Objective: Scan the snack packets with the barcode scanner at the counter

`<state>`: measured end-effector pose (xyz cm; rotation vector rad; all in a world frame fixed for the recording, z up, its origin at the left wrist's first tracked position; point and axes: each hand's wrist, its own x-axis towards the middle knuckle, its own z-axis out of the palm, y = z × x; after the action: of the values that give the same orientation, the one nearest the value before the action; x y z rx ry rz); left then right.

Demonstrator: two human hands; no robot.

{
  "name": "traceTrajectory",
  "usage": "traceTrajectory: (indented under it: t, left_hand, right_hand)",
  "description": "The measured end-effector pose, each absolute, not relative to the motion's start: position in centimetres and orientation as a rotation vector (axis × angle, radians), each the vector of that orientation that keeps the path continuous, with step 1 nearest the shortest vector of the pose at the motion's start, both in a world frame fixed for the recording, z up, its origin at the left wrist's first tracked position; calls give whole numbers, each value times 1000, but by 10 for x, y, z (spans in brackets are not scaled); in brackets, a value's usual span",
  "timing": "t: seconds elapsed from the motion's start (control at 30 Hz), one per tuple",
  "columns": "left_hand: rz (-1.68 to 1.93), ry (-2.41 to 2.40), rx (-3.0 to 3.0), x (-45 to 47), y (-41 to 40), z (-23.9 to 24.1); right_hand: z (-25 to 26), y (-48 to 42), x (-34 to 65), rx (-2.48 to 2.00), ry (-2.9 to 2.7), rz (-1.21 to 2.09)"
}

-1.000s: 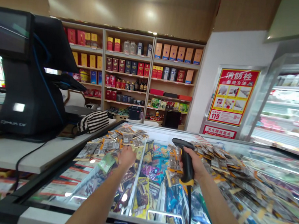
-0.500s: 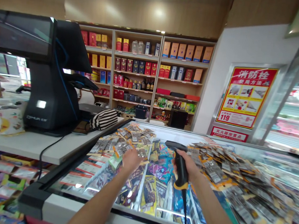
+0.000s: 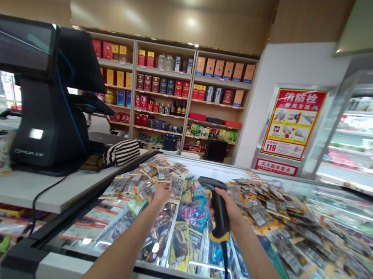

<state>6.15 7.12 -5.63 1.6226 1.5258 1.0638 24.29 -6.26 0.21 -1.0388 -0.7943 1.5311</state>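
My right hand (image 3: 228,209) is wrapped round the grip of a black-and-orange barcode scanner (image 3: 220,213). The scanner's head points left, and its cable hangs down over the front edge of the freezer. My left hand (image 3: 162,195) pinches a small flat packet (image 3: 176,184) with a printed barcode side facing up. This packet is just left of the scanner's head and apart from it. Around my left hand lies a pile of similar packets (image 3: 130,182) on the glass top. A larger heap of packets (image 3: 273,208) spreads to the right of the scanner.
Under the glass of the chest freezer (image 3: 62,262) are colourful frozen-food bags (image 3: 180,244). On the left counter (image 3: 53,190) stand a black point-of-sale terminal (image 3: 48,118) and a striped pouch (image 3: 121,152). Shelves of boxes (image 3: 163,85) and a red fire-hydrant sign (image 3: 293,123) are behind.
My left hand now has a packet lifted flat at its fingertips, towards the scanner. The scanner stays in my right hand. The whole view has shifted slightly.
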Motion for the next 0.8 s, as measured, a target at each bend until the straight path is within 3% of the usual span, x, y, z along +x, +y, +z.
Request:
traceTrajectory:
  t: [0.8]
  left_hand:
    - [1124, 1460, 1495, 87, 71, -45]
  right_hand:
    - [13, -72, 252, -844, -829, 1577]
